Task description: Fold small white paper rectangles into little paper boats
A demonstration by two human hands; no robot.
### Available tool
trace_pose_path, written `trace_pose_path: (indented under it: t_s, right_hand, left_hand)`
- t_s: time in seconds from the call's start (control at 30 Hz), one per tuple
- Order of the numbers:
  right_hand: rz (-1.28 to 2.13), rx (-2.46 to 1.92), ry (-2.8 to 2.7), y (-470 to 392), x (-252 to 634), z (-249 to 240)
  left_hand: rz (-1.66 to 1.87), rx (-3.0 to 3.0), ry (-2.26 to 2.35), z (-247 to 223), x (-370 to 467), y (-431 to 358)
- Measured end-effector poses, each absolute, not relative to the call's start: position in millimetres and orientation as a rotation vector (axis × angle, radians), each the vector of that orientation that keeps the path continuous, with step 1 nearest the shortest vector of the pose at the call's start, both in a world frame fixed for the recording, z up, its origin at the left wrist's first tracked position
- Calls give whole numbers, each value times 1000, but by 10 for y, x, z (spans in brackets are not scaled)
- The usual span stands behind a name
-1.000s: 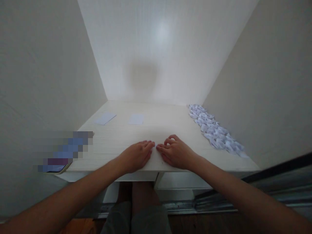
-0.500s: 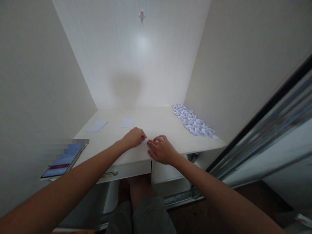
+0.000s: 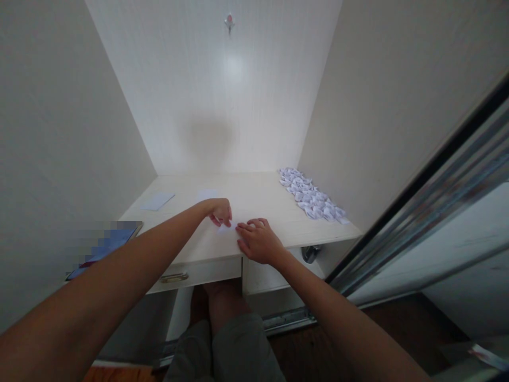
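A small white paper [image 3: 226,227] lies on the pale desk between my hands. My left hand [image 3: 221,211] is bent down over its left side, fingers curled, fingertips on the paper; whether they grip it is hard to make out. At the paper's right edge, my right hand [image 3: 256,240] rests on the desk with its fingers spread and fingertips touching the paper. Beyond my left hand lies a white sheet [image 3: 207,194], and farther left another white sheet [image 3: 158,201].
Many folded white paper pieces [image 3: 310,196] are heaped along the desk's right side. A tablet [image 3: 113,241] sits at the left edge, partly behind my left forearm. Below the desktop are a drawer handle [image 3: 174,278] and a dark object [image 3: 310,253] on the shelf.
My left hand has turned downward and shifted slightly left over the small paper. My right hand has moved a little left. The view has shifted slightly.
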State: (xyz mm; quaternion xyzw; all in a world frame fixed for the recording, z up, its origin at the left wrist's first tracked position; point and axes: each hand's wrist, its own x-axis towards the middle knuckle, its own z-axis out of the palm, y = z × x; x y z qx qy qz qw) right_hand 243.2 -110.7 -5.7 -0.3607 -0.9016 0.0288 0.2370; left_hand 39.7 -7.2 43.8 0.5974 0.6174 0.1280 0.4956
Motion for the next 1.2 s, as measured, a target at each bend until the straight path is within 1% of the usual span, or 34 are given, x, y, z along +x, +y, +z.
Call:
trace_pose_path:
  t_s: [0.13, 0.23, 0.3, 0.4, 0.53, 0.6, 0.7, 0.83, 1.2]
  right_hand:
    - [238, -1066, -2180, -1040, 2484, -88]
    - [387, -1130, -1867, -1050, 2441, -105]
    - [527, -1092, -1734, -1132, 2346, -114]
    - [712, -988, -1632, -1349, 2169, -110]
    - [876, -905, -1572, -1630, 2078, -21]
    - [916, -878, -1607, -1716, 2116, 71]
    - [793, -882, -1799, -1798, 2197, 239]
    - [688, -856, -1896, -1874, 2227, 393]
    - [666, -861, -1854, -1942, 2186, 329]
  left_hand:
    - [646, 1287, 1358, 475, 390, -330]
    - [1028, 1190, 1218, 380, 485, -718]
    - [1274, 1108, 1130, 275, 581, -1041]
    - [1448, 1023, 1044, 154, 694, -1511]
    - [1509, 1024, 1034, 165, 652, -1919]
    - [1486, 1147, 1049, 209, 564, -2022]
    - [1420, 1322, 1067, 259, 456, -2111]
    - [1396, 1344, 1070, 262, 454, -2187]
    - [1522, 1231, 1041, 290, 547, -2270]
